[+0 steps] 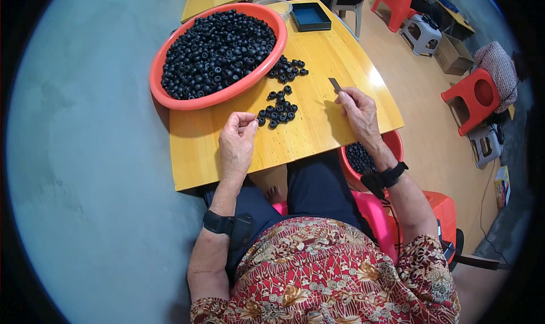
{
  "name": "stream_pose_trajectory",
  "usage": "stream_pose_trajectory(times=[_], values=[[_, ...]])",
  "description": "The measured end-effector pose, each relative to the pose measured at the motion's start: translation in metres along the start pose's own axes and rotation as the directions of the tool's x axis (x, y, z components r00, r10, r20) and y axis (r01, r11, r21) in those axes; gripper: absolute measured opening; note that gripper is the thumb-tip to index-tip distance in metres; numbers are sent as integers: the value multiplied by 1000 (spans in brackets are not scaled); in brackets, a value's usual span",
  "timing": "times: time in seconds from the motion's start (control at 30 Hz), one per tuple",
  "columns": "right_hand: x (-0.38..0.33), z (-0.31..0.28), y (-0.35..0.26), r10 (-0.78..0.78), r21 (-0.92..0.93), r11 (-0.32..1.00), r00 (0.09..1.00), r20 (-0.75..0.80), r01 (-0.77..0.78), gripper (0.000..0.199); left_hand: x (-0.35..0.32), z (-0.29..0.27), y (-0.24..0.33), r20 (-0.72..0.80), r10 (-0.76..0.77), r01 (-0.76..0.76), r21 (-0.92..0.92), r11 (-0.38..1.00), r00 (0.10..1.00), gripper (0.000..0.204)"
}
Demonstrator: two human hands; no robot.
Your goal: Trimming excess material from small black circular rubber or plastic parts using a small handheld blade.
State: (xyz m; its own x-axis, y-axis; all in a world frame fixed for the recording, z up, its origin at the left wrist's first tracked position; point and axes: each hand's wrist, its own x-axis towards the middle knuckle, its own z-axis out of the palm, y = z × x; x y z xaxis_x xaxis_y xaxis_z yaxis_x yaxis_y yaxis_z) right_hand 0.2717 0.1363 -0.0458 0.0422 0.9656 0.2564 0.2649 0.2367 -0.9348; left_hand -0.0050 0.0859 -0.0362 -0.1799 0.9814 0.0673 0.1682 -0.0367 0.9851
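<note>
The shirt (318, 273), red and gold with a busy print, lay nearest, above dark trousers (318, 188) and a pink seat (379, 219). Each wrist wore a black band, the left (218, 223) and the right (392, 176). By the right forearm, below the table's edge, a red bucket (398, 148) held more small black pieces. The left hand (237, 139) was over the yellow table (318, 120), its thumb and forefinger brought together at the near edge of a loose cluster of black rings (278, 109); whether they had hold of one, I could not tell. The right hand (359, 114), nearly closed, gripped a strip (334, 84) (flat, thin and dark, much like a blade) between thumb and fingers, its free end pointing away from the body, well apart from the rings. Beyond the cluster a second group (288, 68) lay against a big red basin (187, 101), heaped with the same rings and jutting past the table's left side. Farther off were a clear tub (290, 10) and a black tray (311, 17), then, across the floor, stools (420, 34) and a carton (454, 54).
</note>
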Motion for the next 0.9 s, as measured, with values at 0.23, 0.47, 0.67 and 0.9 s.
stream_pose_trajectory(times=[0.23,0.47,0.67,0.9], values=[[-4,4,-6,24,-37,999,1000,-11,-24,19,7,2,-7,-6,195,-181,346,921,981,14],[-5,5,-10,31,-93,995,999,-13,-32,14,9,5,0,6,181,-169,396,902,983,19],[-8,6,-12,73,-113,991,997,-10,-74,13,8,3,1,68,253,-254,474,843,965,17],[-8,8,-13,53,-170,984,998,-15,-55,12,8,2,3,93,298,-303,496,813,950,15]])
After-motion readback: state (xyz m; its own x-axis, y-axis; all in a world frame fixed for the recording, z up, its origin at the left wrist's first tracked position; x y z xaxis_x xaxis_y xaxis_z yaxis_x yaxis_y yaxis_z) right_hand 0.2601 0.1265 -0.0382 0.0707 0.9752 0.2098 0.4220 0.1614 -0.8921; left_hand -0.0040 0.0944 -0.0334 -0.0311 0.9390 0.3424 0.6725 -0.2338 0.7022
